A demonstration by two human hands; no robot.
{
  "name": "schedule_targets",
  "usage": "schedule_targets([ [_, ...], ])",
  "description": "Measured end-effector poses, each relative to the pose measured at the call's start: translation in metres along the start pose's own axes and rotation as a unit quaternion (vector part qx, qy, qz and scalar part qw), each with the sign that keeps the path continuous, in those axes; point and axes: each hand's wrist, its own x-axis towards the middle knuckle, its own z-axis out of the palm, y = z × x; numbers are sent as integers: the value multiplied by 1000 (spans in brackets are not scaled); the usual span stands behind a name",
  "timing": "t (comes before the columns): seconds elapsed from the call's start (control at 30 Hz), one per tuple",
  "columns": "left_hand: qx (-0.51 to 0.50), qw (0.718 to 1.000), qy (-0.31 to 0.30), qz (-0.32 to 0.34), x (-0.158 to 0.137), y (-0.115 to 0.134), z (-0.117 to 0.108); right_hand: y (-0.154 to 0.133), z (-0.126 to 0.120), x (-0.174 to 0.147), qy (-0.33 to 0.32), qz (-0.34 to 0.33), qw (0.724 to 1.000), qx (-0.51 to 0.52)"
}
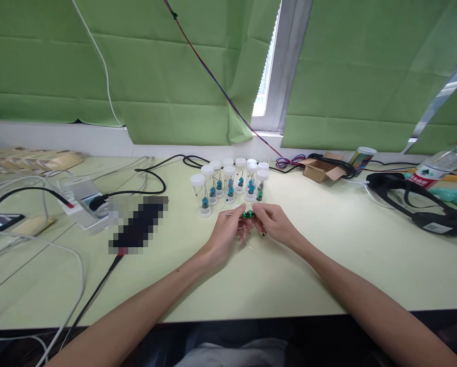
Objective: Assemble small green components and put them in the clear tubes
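Observation:
A small shiny green cylindrical part with black sections point(247, 215) is pinched between the fingertips of both hands. My left hand point(225, 232) grips its left end, thumb on top. At the other end, my right hand point(274, 223) closes thumb and finger on its black tip. Below the fingers a thin metal rod point(251, 248) slants toward the table; its upper end is hidden. Just beyond the hands stand several clear tubes with white caps point(198, 189). Most hold a blue part point(204, 202) with thin wire; the front right one holds a green part point(259, 194).
A blurred-out dark device point(138, 227) lies left, its cable running to the front edge. Farther left are a power strip point(85, 206) and tangled cables. To the right sit an open cardboard box point(320, 171), a can point(362, 159), a black headset point(423, 209) and a plastic bottle point(438, 165).

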Motion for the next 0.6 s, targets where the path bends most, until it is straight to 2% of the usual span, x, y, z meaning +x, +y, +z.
schedule_targets([
  [0.23,-16,999,34,9,2,-1,-3,-1,2,-2,-8,0,997,79],
  [0.6,-14,1000,12,-11,2,-3,-3,-3,0,-3,-22,-1,998,66],
])
